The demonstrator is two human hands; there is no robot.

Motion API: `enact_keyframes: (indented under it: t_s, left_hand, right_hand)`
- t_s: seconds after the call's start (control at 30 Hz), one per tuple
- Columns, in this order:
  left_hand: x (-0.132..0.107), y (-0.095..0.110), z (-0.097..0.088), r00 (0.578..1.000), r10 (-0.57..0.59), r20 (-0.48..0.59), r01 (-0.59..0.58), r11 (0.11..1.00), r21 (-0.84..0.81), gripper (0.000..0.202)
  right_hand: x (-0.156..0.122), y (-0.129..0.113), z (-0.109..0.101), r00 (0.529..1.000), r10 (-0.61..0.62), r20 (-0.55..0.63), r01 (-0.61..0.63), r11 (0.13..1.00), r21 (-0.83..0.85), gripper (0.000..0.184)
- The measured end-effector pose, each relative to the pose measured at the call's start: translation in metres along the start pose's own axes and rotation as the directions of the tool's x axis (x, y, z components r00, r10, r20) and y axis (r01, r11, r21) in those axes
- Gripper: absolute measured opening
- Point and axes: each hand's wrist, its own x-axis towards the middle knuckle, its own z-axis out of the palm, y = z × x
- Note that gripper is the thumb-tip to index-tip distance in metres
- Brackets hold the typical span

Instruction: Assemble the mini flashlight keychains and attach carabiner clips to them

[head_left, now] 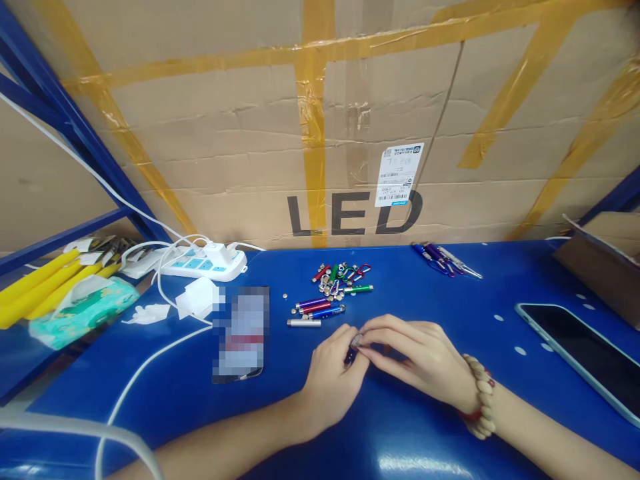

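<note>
My left hand (333, 380) and my right hand (420, 357) meet low on the blue table (400, 427), fingers pinched together round a small dark keychain flashlight (354, 347), mostly hidden by the fingers. Just beyond them lie several small coloured flashlights (317, 310) in a loose row, with tiny button cells scattered beside them. Further back sits a heap of coloured keychain flashlights with clips (343, 277). My right wrist wears a bead bracelet (480, 400).
A blurred phone (240, 333) lies left of my hands; another dark phone (585, 353) lies at right. A white power strip (205, 263), charger and cables sit back left, with yellow tubes (45, 287) and a tissue pack. Pens (443, 259) lie against the taped cardboard box (350, 120).
</note>
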Motion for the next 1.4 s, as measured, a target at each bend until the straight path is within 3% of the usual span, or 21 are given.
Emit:
enact_keyframes:
  t_s: [0.13, 0.27, 0.43, 0.57, 0.7, 0.9, 1.1, 1.4]
  left_hand:
    - [0.000, 0.004, -0.001, 1.000, 0.004, -0.008, -0.004, 0.999, -0.037, 0.019]
    - [0.000, 0.006, -0.001, 1.000, -0.009, -0.017, 0.008, 0.999, -0.045, 0.026]
    - [0.000, 0.003, 0.000, 1.000, -0.007, -0.014, 0.006, 0.998, -0.067, 0.027]
    - [0.000, 0.001, 0.001, 1.000, -0.005, -0.016, 0.004, 0.998, -0.063, 0.028]
    - [0.000, 0.001, 0.002, 1.000, 0.012, -0.017, -0.014, 0.997, -0.080, 0.027]
    - [0.001, 0.001, 0.001, 0.999, 0.029, -0.020, -0.031, 0.993, -0.115, 0.026]
    - [0.001, 0.002, 0.001, 1.000, 0.013, -0.022, -0.016, 0.993, -0.120, 0.027]
    - [0.002, 0.001, 0.002, 1.000, 0.014, -0.017, -0.016, 0.994, -0.107, 0.025]
  right_hand:
    - [0.000, 0.005, 0.002, 0.994, 0.103, 0.025, -0.104, 0.994, 0.036, 0.021]
    - [0.001, 0.017, 0.010, 0.960, 0.255, 0.117, -0.260, 0.965, 0.025, 0.028]
    - [0.002, 0.031, 0.023, 0.903, 0.229, 0.364, -0.245, 0.970, -0.004, 0.043]
    - [0.002, 0.033, 0.028, 0.879, 0.190, 0.437, -0.228, 0.973, 0.036, 0.047]
    - [0.002, 0.033, 0.029, 0.897, 0.168, 0.408, -0.202, 0.979, 0.039, 0.041]
    - [0.001, 0.035, 0.030, 0.963, 0.125, 0.238, -0.140, 0.989, 0.051, 0.024]
    - [-0.002, 0.035, 0.030, 0.988, 0.093, 0.123, -0.101, 0.993, 0.057, 0.015]
    - [0.000, 0.032, 0.027, 0.964, 0.153, 0.218, -0.176, 0.981, 0.087, 0.023]
